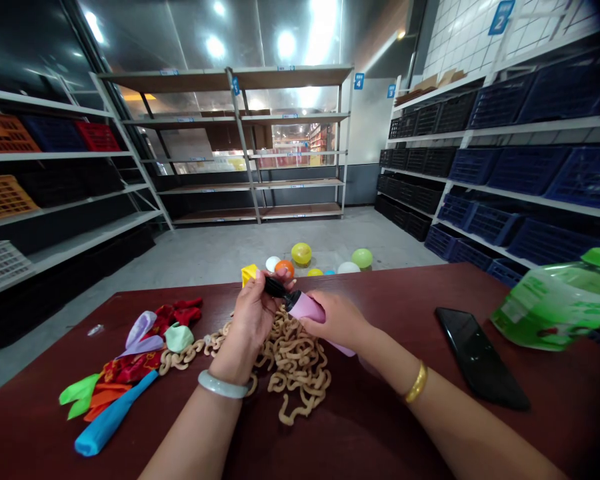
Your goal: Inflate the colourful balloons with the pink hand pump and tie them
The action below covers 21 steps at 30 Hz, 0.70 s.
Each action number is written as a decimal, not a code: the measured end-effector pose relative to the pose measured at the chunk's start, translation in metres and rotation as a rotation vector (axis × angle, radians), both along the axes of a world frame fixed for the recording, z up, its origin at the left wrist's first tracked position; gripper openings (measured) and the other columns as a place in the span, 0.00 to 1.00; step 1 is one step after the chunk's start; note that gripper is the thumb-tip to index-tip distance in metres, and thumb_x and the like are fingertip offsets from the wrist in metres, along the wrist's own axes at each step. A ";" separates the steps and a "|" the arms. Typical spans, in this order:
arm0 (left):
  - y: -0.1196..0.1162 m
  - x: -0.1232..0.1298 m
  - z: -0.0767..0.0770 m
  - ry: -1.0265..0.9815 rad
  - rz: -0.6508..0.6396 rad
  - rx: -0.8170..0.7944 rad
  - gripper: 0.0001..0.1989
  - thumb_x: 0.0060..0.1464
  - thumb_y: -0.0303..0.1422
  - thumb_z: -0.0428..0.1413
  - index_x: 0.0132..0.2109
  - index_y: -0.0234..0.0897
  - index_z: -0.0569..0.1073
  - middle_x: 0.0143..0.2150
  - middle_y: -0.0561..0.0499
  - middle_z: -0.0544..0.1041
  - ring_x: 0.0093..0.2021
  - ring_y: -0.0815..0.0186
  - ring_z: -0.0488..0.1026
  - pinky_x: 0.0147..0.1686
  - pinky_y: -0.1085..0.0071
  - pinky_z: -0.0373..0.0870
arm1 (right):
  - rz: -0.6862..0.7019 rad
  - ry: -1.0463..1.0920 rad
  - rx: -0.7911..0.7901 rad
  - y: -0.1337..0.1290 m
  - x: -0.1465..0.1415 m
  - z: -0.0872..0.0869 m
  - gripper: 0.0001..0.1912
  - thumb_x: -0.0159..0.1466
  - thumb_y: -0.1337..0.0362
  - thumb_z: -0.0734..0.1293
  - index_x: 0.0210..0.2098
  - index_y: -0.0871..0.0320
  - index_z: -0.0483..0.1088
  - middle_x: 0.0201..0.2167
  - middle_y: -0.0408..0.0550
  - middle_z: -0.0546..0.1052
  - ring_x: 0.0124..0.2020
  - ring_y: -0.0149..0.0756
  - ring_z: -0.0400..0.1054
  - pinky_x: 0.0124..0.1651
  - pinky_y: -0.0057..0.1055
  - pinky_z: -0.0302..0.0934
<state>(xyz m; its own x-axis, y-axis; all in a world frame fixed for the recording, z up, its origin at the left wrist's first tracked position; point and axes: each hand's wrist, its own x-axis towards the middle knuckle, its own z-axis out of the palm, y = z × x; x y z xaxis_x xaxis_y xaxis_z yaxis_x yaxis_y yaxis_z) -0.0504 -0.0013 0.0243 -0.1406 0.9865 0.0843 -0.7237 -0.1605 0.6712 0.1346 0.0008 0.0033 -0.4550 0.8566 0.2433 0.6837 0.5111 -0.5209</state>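
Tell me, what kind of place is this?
Probably a storeroom: tall grey metal shelves stand ahead, rectangular blue plastic crates line the right side, and orange plastic crates sit on the left.

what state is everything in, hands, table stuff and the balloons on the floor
left hand, curled at the black piece
right hand, closed around the pink tube
phone, lying flat, screen dark
green pouch, cap on
tan curled pieces, loosely heaped
blue balloon, not inflated
red cloth, crumpled
yellow floor balloon, inflated
green floor balloon, inflated
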 end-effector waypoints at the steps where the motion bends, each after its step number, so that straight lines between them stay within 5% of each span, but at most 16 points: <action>1: 0.000 0.001 -0.001 0.011 0.004 0.011 0.09 0.59 0.36 0.61 0.37 0.34 0.73 0.41 0.41 0.80 0.43 0.56 0.80 0.44 0.57 0.78 | 0.000 -0.008 0.006 -0.001 -0.001 0.000 0.25 0.62 0.50 0.68 0.54 0.54 0.70 0.46 0.50 0.79 0.45 0.46 0.73 0.43 0.33 0.58; 8: 0.003 0.005 -0.005 0.003 0.025 0.053 0.05 0.60 0.30 0.59 0.36 0.34 0.72 0.33 0.48 0.74 0.33 0.65 0.74 0.35 0.66 0.75 | 0.015 -0.026 0.046 -0.005 -0.003 0.000 0.24 0.63 0.51 0.67 0.56 0.54 0.69 0.49 0.49 0.79 0.46 0.46 0.74 0.44 0.35 0.60; 13: 0.006 -0.014 0.001 -0.067 0.118 0.123 0.05 0.60 0.29 0.57 0.34 0.35 0.71 0.31 0.50 0.71 0.31 0.67 0.71 0.31 0.71 0.71 | 0.066 -0.012 0.015 -0.007 -0.006 -0.001 0.39 0.62 0.47 0.68 0.68 0.54 0.57 0.62 0.54 0.71 0.57 0.51 0.69 0.53 0.40 0.60; 21: 0.011 -0.033 0.001 -0.140 0.102 0.178 0.07 0.62 0.31 0.57 0.34 0.37 0.69 0.29 0.53 0.68 0.27 0.71 0.67 0.26 0.76 0.67 | 0.089 0.065 -0.167 -0.011 -0.011 -0.007 0.32 0.61 0.44 0.69 0.59 0.55 0.67 0.48 0.52 0.79 0.44 0.48 0.74 0.41 0.36 0.63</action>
<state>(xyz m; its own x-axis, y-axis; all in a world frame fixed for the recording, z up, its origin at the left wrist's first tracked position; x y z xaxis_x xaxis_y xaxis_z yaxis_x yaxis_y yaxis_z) -0.0834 0.0094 0.0258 -0.2615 0.9379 0.2279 -0.7813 -0.3444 0.5206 0.1232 -0.0098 -0.0033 -0.5189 0.8445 0.1323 0.6020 0.4709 -0.6448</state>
